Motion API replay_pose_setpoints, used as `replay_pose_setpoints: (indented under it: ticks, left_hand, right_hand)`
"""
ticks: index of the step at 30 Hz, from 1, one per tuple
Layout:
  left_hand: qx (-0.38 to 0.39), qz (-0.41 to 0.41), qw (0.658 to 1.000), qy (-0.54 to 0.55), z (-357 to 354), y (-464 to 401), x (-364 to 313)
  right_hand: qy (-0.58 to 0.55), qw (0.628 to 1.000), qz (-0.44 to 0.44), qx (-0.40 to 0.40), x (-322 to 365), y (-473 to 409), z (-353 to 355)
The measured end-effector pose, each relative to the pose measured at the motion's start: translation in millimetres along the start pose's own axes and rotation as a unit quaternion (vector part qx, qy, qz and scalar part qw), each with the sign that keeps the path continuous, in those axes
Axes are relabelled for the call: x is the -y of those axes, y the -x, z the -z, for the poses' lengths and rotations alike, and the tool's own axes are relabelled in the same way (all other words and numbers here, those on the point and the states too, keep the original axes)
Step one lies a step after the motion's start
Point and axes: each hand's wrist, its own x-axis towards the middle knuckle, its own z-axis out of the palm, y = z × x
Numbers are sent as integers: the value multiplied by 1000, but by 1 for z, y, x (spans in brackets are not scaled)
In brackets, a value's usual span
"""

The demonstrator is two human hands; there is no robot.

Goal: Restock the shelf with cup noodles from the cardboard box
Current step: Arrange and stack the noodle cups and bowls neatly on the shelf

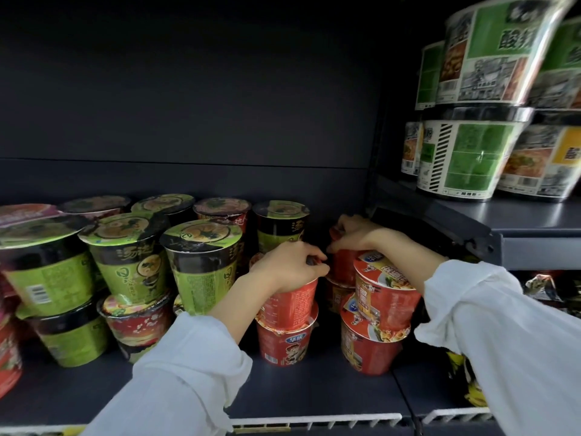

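My left hand [287, 265] grips the top of a red cup noodle [290, 305] that sits stacked on another red cup [284, 344] on the dark shelf [314, 391]. My right hand [355, 232] reaches further back and closes on the lid of a red cup [344, 267] in the rear stack. In front of that stack, two more red cups [382, 287] stand one on the other. The cardboard box is out of view.
Green and black cup noodles [201, 262] stand stacked in rows to the left. Large green bowls [471, 155] fill a higher shelf at right, whose dark bracket [440, 231] juts above my right wrist. A white price rail [314, 421] lines the front edge.
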Motion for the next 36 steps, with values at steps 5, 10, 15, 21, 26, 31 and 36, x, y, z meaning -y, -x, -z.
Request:
replay_pose_setpoints:
  ticks: [5, 10, 15, 21, 26, 31, 36]
  left_hand:
    - [-3, 3, 1000, 2, 1, 1, 0]
    - [-5, 2, 1000, 1, 2, 3, -2]
    - [-5, 5, 1000, -2, 1, 3, -2]
    - [-4, 5, 1000, -1, 1, 2, -2]
    - [-5, 5, 1000, 0, 1, 2, -2]
    - [-3, -1, 1000, 3, 1, 4, -2]
    - [-3, 6, 1000, 4, 2, 3, -4]
  right_hand:
    - [39, 999, 11, -7, -3, -8, -9]
    - [12, 998, -53, -26, -9, -11, 0]
    - [-26, 990, -138, -27, -10, -14, -8]
    - [-24, 997, -70, 2, -2, -17, 4]
    - [4, 995, -101, -17, 3, -15, -1]
    - [-92, 995, -40, 23, 1, -19, 3]
    - [-84, 993, -78, 14, 7, -17, 4]
